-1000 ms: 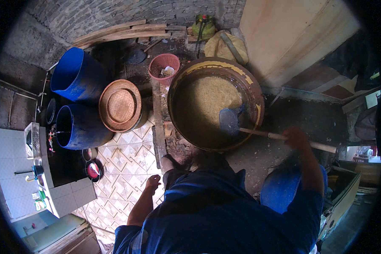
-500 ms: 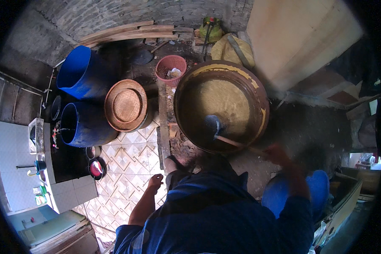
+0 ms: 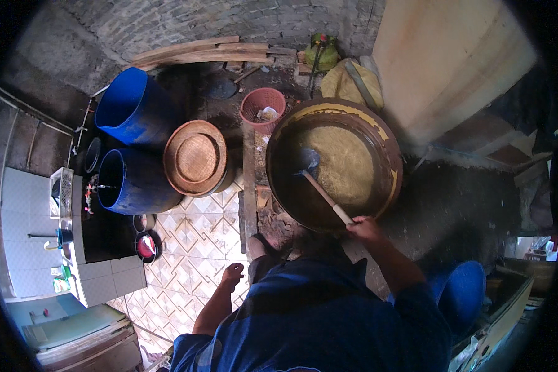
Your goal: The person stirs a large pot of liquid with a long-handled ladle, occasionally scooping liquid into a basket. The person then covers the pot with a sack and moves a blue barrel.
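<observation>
A big round vat (image 3: 395, 177) with a brown, worn rim stands in front of me, holding a yellowish-tan, grainy-looking mass (image 3: 347, 162). My right hand (image 3: 366, 229) is closed round the end of a long wooden handle just off the vat's near rim. This handle belongs to a ladle (image 3: 326, 197), whose dark bluish head rests in the contents at the vat's left side, partly sunk. At my left side hangs my left hand (image 3: 232, 274), fingers curled, nothing seen in them, over the tiled floor.
Left of the vat are a red plastic basket (image 3: 263, 106), woven round trays (image 3: 196, 159) on a container, and two blue barrels (image 3: 121, 102). A green gas cylinder (image 3: 322, 53) stands behind. Near my right elbow is another blue barrel (image 3: 464, 288). A raised ledge (image 3: 249, 204) borders the tiles.
My right hand has moved left and inward with the ladle. Its head has shifted across the contents, away from the near rim. The whole view has shifted slightly.
</observation>
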`<move>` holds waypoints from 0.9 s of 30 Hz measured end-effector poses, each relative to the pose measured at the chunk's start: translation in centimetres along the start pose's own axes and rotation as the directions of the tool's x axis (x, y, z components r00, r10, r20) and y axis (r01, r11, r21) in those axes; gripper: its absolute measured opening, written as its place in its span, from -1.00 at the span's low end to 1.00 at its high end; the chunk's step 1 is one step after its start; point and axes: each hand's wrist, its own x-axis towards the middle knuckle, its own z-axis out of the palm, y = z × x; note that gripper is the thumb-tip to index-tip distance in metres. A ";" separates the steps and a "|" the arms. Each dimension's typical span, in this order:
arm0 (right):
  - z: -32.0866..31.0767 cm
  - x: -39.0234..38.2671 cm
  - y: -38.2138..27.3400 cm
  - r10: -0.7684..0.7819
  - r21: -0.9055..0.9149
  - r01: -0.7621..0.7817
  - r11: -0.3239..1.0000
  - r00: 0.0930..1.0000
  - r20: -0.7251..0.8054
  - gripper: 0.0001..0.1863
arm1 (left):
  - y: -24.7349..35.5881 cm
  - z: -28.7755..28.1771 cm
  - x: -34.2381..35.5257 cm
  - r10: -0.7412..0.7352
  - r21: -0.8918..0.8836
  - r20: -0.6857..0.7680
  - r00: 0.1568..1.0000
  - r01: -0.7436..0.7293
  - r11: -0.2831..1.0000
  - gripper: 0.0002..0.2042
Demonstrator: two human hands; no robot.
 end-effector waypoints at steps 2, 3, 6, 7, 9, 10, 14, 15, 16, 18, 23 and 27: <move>1.2 1.6 -0.7 0.133 0.068 -0.128 0.989 0.988 -0.077 -0.68 | 0.3 0.2 -0.4 -0.028 -0.015 -0.011 1.000 0.028 1.000 -0.62; 1.6 2.0 -1.0 0.118 0.113 -0.108 0.988 0.989 -0.084 -0.66 | 0.4 0.4 -0.6 0.009 -0.067 -0.053 0.999 -0.013 0.998 -0.57; 2.3 3.0 -2.0 0.145 0.228 -0.111 0.967 0.980 -0.138 -0.62 | 0.4 0.5 -1.1 -0.012 -0.075 -0.067 0.998 0.007 0.997 -0.58; 2.6 3.6 -2.4 0.145 0.254 -0.106 0.961 0.979 -0.141 -0.60 | 0.4 0.5 -1.1 -0.036 -0.060 -0.060 0.998 0.033 0.998 -0.57; 3.0 4.1 -2.6 0.140 0.298 -0.091 0.950 0.979 -0.149 -0.59 | 0.5 0.1 -1.3 -0.054 -0.037 -0.041 0.998 0.053 0.998 -0.58; 3.1 4.2 -2.5 0.137 0.317 -0.083 0.945 0.979 -0.153 -0.61 | 0.5 0.1 -1.4 -0.084 -0.022 -0.030 0.996 0.083 0.996 -0.59; 2.3 3.4 -0.8 0.083 0.314 -0.032 0.949 0.985 -0.149 -0.68 | 0.6 0.0 -1.5 -0.068 -0.012 -0.034 0.997 0.067 0.998 -0.60; 1.9 2.8 -0.2 0.027 0.268 0.014 0.963 0.989 -0.148 -0.69 | 0.6 0.0 -1.4 -0.067 -0.002 -0.034 0.997 0.067 0.998 -0.61; 1.4 1.9 0.3 -0.028 0.222 0.060 0.973 0.989 -0.145 -0.71 | 0.5 0.1 -1.2 -0.060 0.009 -0.029 0.998 0.060 0.998 -0.61; 0.6 -0.3 1.1 -0.116 0.173 0.137 0.975 0.985 -0.125 -0.72 | 0.5 0.0 -0.4 -0.057 -0.006 -0.005 0.998 0.057 0.998 -0.61; -1.2 -8.6 0.5 -0.010 0.172 0.018 0.985 0.999 -0.048 -0.69 | 1.0 -0.1 1.4 -0.045 0.086 0.014 0.999 0.044 0.995 -0.60; -2.3 -15.0 -1.0 0.147 0.393 -0.131 0.910 0.989 -0.011 -0.60 | 2.8 -0.2 2.2 0.014 0.085 0.052 0.999 -0.019 0.996 -0.59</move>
